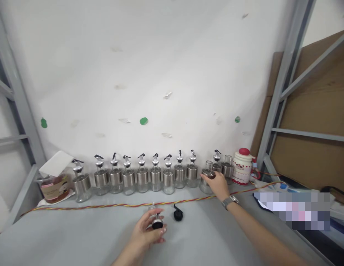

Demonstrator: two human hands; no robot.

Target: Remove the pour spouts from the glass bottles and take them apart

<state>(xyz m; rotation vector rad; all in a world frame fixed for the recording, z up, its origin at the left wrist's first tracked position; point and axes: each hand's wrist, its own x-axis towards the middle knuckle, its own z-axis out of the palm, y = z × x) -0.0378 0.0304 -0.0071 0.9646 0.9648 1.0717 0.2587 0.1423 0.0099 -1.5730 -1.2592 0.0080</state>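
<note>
So yeah, a spout (157,224) is pinched in the left hand (150,229), and a topless bottle (207,172) is gripped around its middle by the right hand (219,184), stood upright, farther back and right of the spout, well apart from it.

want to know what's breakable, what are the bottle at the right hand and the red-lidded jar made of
The bottle looks like glass, clear and shiny, its sleeve likely polished metal from the reflections. The red-lidded jar looks glossy, perhaps glazed ceramic; plastic is possible.
</note>
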